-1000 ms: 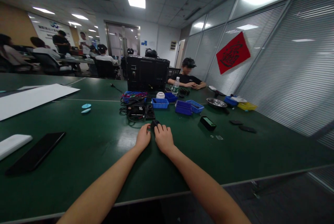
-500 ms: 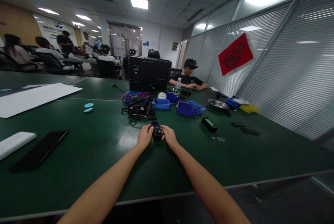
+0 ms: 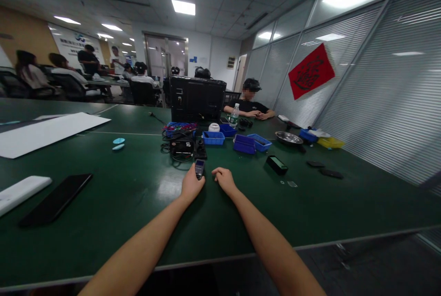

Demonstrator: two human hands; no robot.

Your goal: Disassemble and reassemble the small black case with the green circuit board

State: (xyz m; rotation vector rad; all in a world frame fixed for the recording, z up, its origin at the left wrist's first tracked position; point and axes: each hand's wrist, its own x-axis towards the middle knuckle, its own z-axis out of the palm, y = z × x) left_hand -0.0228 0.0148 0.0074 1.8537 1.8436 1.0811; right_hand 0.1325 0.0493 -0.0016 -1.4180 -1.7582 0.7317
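Note:
A small dark handheld device with a little screen and a panel under it [image 3: 199,168] is gripped in my left hand [image 3: 192,185], its screen end pointing away from me. My thumb and fingers wrap its lower half and hide part of it. To its right, apart from the device, my right hand [image 3: 224,181] rests low over the green table [image 3: 220,222]. Its fingers are loosely bent and a little apart, with nothing visible in them. Just beyond the device lie a black box with cables [image 3: 182,148] and a black stand-like part [image 3: 200,149].
Blue trays [image 3: 213,138], a white ball [image 3: 214,127], a water bottle [image 3: 234,116] and a monitor's back [image 3: 198,98] stand ahead. A black case [image 3: 276,164] and a metal bowl [image 3: 289,138] lie right. A black panel [image 3: 57,198] lies left. Another person [image 3: 251,100] sits opposite.
My right hand has let go of the device and its fingers have drawn apart from it. My left hand now holds it alone, shifted slightly left and tilted up.

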